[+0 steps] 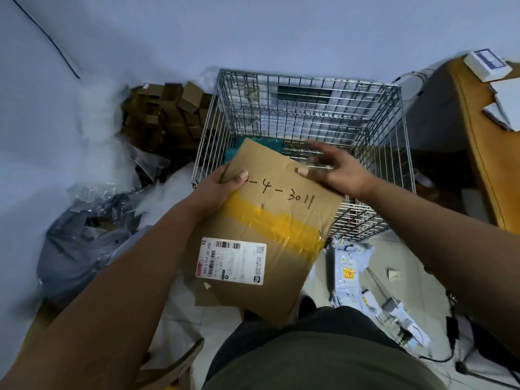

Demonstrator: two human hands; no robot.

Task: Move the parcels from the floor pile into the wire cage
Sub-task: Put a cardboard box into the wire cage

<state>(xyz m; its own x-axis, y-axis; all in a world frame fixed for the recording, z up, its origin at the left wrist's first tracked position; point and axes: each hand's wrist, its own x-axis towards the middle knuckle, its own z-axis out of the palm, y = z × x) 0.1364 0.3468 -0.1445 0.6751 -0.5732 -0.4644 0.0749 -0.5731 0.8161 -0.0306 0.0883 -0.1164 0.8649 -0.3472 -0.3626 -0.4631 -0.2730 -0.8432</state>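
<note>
A flat brown cardboard parcel (270, 220) with yellow tape, a white shipping label and handwritten digits tilts over the near rim of the wire cage (374, 119). My left hand (222, 187) grips its left edge, thumb on top. My right hand (334, 170) rests on the upper right part with its thumb on the cardboard and its fingers spread straight over the cage. A teal item (233, 153) lies inside the cage, mostly hidden behind the parcel.
Grey plastic mailers (81, 243) and bubble wrap (92, 190) lie on the floor at left, small brown boxes (168, 114) behind them. White mailers (354, 274) sit on the tiles at right. A chair (439, 114) and tan desk edge (489, 170) stand right of the cage.
</note>
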